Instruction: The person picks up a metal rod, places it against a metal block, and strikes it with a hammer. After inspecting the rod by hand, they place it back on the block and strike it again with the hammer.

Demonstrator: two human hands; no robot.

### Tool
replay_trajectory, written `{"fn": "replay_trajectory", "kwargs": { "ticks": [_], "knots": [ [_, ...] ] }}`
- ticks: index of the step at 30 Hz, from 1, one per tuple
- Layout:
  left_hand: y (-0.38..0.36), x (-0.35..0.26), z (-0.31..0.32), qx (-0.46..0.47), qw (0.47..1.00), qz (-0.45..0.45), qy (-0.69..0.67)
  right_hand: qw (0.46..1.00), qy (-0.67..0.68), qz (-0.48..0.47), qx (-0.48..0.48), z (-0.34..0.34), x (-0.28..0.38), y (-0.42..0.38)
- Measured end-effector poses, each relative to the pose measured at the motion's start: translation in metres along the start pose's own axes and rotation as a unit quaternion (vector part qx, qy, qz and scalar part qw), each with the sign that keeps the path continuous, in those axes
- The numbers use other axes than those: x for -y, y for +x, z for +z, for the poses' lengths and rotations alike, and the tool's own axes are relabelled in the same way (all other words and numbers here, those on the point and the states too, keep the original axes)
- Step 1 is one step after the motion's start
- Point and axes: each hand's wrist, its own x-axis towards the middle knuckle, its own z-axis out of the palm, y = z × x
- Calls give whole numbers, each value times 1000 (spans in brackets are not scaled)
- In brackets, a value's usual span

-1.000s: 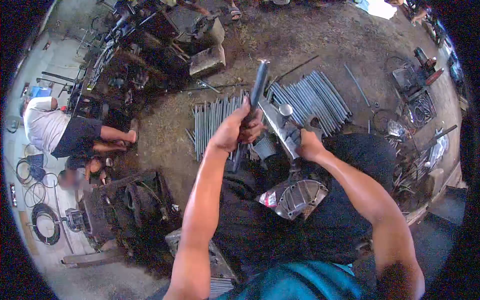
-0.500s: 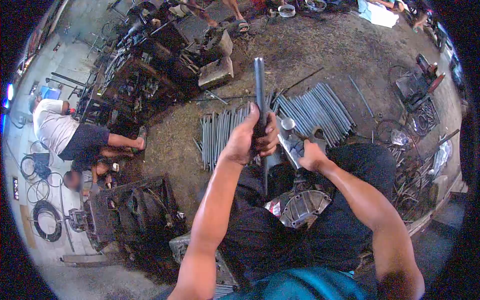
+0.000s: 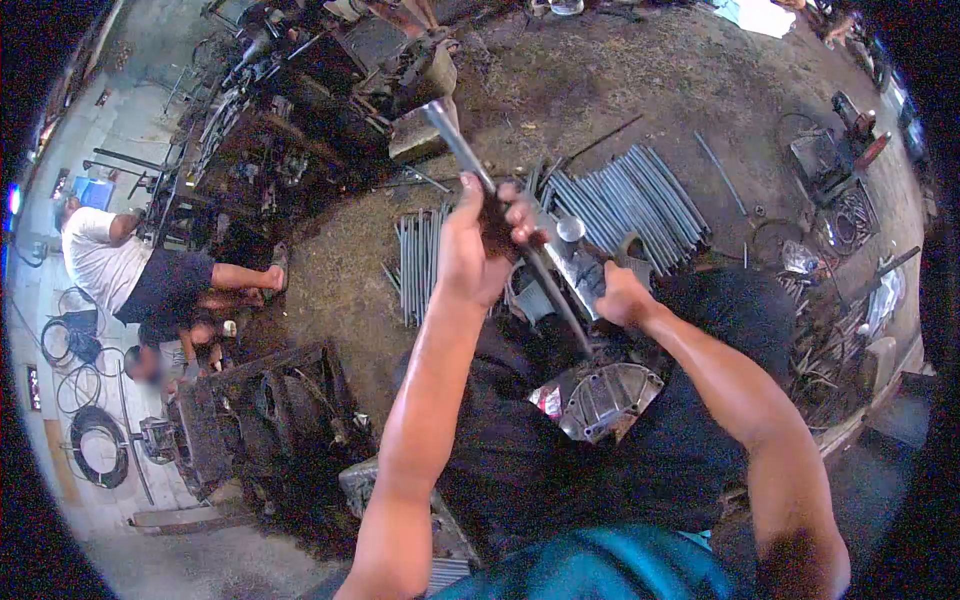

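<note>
By the left hand's (image 3: 487, 238) curled fingers, a metal rod (image 3: 541, 272) is being held aslant near the ribbed casing (image 3: 611, 398). A metal bar (image 3: 578, 268) is being touched by the right hand (image 3: 628, 296), finger closure being obscured. Beyond the casing, loose rods (image 3: 632, 210) are being supported.

Stained brown floor (image 3: 560, 90) spread out beside bulky dark metal machinery (image 3: 295, 400). Pale grey wall (image 3: 140, 115) at left; blue-white light (image 3: 14, 198) glowed near it.
</note>
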Motion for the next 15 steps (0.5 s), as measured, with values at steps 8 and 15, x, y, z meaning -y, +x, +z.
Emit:
{"fn": "replay_trajectory", "kwargs": {
  "ticks": [8, 15],
  "knots": [
    [13, -11, -22, -109, 958, 126, -234, 1000, -6, -18, 3, -2, -2, 3],
    [9, -23, -31, -139, 944, 163, -250, 999, -16, 42, -8, -4, 4, -1]
  ]
}}
